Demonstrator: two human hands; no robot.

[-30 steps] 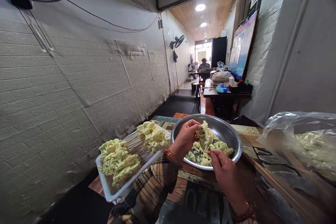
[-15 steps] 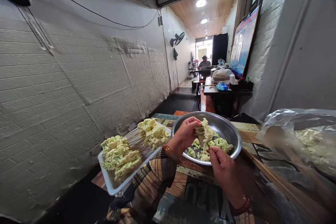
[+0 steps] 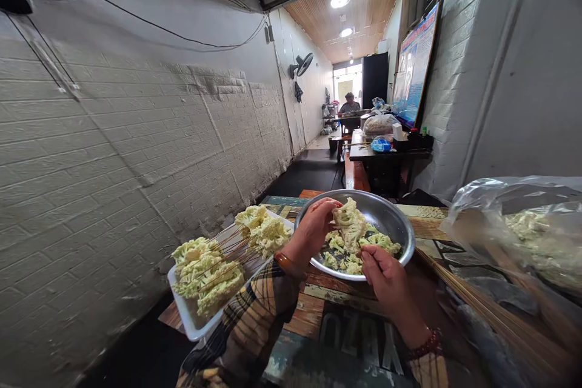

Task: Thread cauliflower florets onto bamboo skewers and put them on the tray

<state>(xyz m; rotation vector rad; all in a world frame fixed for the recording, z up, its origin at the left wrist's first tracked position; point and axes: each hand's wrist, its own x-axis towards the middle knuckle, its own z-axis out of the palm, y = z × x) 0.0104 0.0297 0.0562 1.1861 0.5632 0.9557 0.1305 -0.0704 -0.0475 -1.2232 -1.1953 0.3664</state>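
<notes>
My left hand pinches a large pale cauliflower floret and holds it over a round metal bowl. Loose florets lie in the bottom of that bowl. My right hand is closed at the bowl's near rim, gripping a thin bamboo skewer whose tip meets the held floret from below. To the left, a white rectangular tray carries several finished cauliflower skewers.
A bundle of bare bamboo skewers lies on the wooden table at the right, next to a clear plastic bag of cauliflower. A brick wall runs along the left. Far down the room a person sits at another table.
Both hands and the floret have stayed over the bowl, with the floret turned slightly. The view has shifted a little to the right.
</notes>
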